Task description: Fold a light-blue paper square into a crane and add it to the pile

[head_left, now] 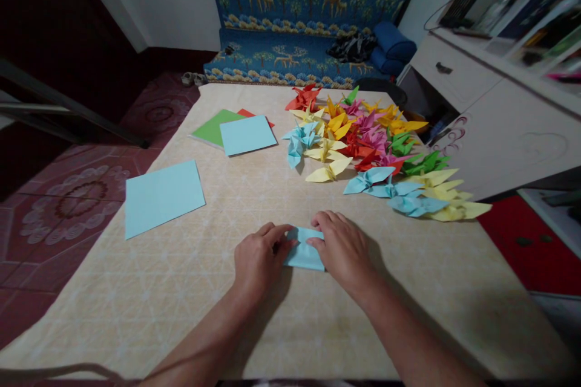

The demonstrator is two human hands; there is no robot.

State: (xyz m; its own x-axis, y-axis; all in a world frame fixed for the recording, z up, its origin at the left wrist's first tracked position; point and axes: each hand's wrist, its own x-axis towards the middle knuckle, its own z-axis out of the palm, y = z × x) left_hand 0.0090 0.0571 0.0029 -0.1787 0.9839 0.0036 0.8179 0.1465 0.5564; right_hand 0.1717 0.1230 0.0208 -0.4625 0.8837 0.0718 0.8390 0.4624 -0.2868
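A folded light blue paper (305,255) lies on the cream patterned tablecloth (218,314) near the middle of the table. My left hand (261,254) pinches its left side, thumb and forefinger close together at the upper left corner. On the paper's right side, my right hand (342,248) has its thumb on top and its curled fingers at the upper right edge. The paper is flat and shows as a small rectangle between the two hands. Parts of its left and right edges are hidden by the fingers.
Many folded paper cranes (363,139) in several colours cover the table's back right. A light blue sheet (164,198) lies at the left. Behind it are a smaller blue sheet (248,135) and a green sheet (220,126). A patterned sofa (281,51) stands beyond the table.
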